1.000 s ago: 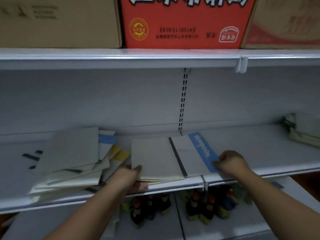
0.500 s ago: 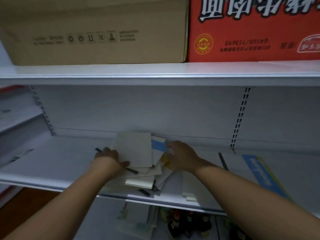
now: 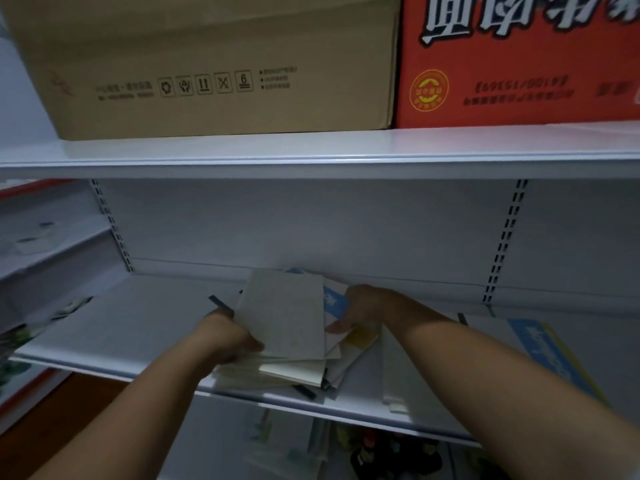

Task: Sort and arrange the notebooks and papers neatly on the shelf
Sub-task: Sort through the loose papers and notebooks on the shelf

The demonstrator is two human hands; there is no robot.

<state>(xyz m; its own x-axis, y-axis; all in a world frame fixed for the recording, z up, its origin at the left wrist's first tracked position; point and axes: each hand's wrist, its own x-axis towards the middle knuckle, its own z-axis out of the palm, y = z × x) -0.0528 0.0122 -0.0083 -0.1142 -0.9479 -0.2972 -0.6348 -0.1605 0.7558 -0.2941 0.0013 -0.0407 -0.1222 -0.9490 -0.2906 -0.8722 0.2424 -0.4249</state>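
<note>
Shelf (image 3: 145, 323) holds notebook pile (image 3: 284, 313) mid-board; our left hand (image 3: 227, 337) grips its left edge, right hand (image 3: 363, 308) curls fingers round its right edge; 2nd stack (image 3: 394, 379) just beside; brown carton (image 3: 214, 64) & red carton (image 3: 519, 64) above, contents hidden.

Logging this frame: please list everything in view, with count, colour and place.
cardboard box: one, brown, upper shelf, left
printed box: one, red, upper shelf, right
shelf: one, white, middle level
notebook pile: one untidy heap, pale with blue and yellow bits, middle of shelf
blue-banded notebook: one, white and blue, flat on shelf, right
bottles: several, dark, below the shelf, blurred
left hand: one, grips the pile's left edge
right hand: one, holds the pile's right edge
</note>
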